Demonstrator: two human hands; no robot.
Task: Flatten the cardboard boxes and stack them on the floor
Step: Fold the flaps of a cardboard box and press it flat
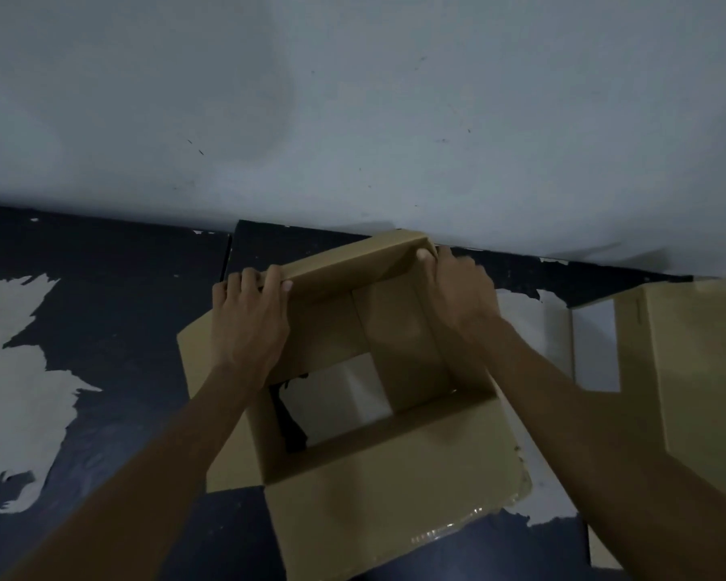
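A brown cardboard box (395,467) stands open on the floor in front of me, its top and bottom flaps loose so the floor shows through the middle. My left hand (248,325) grips the far flap at its left corner, fingers curled over the edge. At that flap's right corner my right hand (457,287) holds on, thumb inside the box. The near flap hangs toward me with clear tape on its edge.
Another cardboard box (696,371) stands at the right, partly out of frame. A pale wall (353,98) rises just behind the box. The floor (101,329) is dark with worn pale patches.
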